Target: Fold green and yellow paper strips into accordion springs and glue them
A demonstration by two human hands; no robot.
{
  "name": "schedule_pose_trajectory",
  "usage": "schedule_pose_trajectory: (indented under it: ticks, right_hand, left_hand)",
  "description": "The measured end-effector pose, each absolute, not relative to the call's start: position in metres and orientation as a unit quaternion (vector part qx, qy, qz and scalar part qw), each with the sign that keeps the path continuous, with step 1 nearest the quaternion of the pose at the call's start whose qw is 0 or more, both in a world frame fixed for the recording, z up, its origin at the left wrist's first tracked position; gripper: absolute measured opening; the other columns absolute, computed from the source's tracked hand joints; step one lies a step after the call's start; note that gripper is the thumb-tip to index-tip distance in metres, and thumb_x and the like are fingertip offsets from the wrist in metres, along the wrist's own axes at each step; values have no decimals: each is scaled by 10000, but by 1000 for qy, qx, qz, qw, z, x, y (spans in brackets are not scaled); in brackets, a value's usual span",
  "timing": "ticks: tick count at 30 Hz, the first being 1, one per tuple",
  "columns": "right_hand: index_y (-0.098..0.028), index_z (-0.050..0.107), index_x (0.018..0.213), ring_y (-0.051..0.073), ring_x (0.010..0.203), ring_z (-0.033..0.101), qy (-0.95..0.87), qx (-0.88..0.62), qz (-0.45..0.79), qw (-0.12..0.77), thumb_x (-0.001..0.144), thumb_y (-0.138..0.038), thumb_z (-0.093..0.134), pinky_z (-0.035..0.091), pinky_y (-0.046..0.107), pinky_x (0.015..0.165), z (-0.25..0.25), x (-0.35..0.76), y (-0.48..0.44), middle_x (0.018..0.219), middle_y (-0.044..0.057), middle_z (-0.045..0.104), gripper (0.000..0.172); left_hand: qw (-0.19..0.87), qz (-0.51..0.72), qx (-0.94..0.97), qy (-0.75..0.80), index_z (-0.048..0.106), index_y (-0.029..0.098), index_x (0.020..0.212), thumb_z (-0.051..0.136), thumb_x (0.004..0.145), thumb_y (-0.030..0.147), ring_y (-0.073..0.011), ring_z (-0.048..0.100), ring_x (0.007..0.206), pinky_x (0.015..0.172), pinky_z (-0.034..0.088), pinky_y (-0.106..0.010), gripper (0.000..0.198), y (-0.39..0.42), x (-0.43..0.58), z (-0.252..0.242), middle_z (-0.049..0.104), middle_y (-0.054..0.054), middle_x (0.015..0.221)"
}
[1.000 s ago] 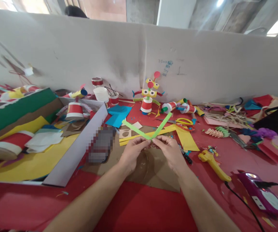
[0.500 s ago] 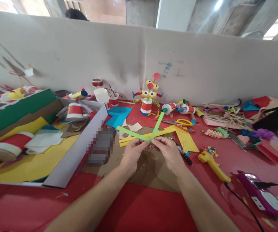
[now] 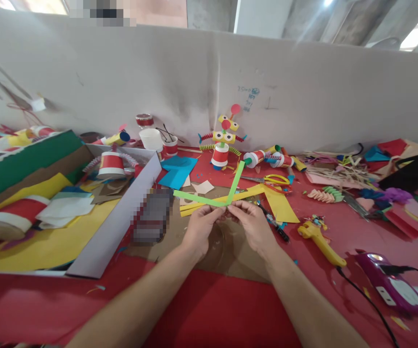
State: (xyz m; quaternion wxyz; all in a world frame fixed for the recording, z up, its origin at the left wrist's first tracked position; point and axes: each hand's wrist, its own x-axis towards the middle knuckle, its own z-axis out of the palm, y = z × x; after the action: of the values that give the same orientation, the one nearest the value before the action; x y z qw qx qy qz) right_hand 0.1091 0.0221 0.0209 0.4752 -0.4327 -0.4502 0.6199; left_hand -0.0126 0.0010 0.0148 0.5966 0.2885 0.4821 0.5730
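Note:
Between my two hands are light green paper strips (image 3: 235,183), joined at one end and spreading away from me in a V. My left hand (image 3: 202,228) pinches them at the joined corner, and my right hand (image 3: 247,223) pinches the same corner from the other side. The fingertips nearly meet and cover the fold itself. Below the hands lies a sheet of brown cardboard (image 3: 245,263). Just beyond them are yellow paper strips (image 3: 248,194), with a wider yellow piece (image 3: 283,208) to the right.
At left stands an open box (image 3: 122,220) with paper and cup figures. A yellow glue gun (image 3: 320,241) and purple power strip (image 3: 394,285) lie at right. Scissors (image 3: 272,180), blue paper (image 3: 180,171) and a paper-cup figure (image 3: 219,155) sit toward the white partition (image 3: 140,72).
The green strips stay pinched in both hands, with only a slight shift at the fold. The whole view has tilted a little.

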Motion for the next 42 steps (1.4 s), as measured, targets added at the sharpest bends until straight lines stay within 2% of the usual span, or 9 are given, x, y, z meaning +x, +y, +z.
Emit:
schedule_pose_trajectory:
  ticks: [8,14,21,28,36,42]
  right_hand:
    - [-165,642,679,97,600,527,-376,-415,682,471,603,-286,715,385,249,620,20,110,23,647,-17,611,160]
    - [-166,632,629,82,548,502,-358,-418,687,474,578,-272,727,375,240,589,22,115,27,578,-33,585,151]
    - [-158,623,607,77,524,501,-367,-414,697,457,549,-272,748,369,232,561,23,116,27,564,-30,576,179]
    - [-156,621,611,78,516,500,-378,-438,677,454,541,-276,747,357,229,547,23,113,26,566,-21,591,187]
    - [-173,641,621,93,524,514,-400,-426,655,479,528,-284,753,394,240,564,19,111,24,576,-24,613,183]
    - [-187,673,684,124,546,538,-437,-421,632,482,562,-303,734,417,264,569,14,113,25,595,-1,640,179]
  left_hand:
    - [605,567,292,476,645,136,669,695,629,313,-102,524,583,565,372,-235,188,-1,-11,14,626,-28,647]
    - [668,554,254,427,668,146,732,708,609,192,-95,560,635,618,418,-220,138,2,-15,17,656,-30,728]
    - [716,528,182,420,652,120,658,679,642,131,-86,573,581,570,438,-200,33,7,-18,12,655,-46,672]
    - [706,528,168,441,654,134,715,685,596,78,-85,567,574,513,417,-178,135,8,-16,8,652,-36,662]
    - [687,512,258,447,665,131,654,754,577,267,-79,528,564,558,408,-197,180,6,-21,12,624,-31,630]
    - [636,514,326,474,664,148,637,736,591,335,-84,490,546,548,360,-222,205,4,-21,18,615,-21,622]
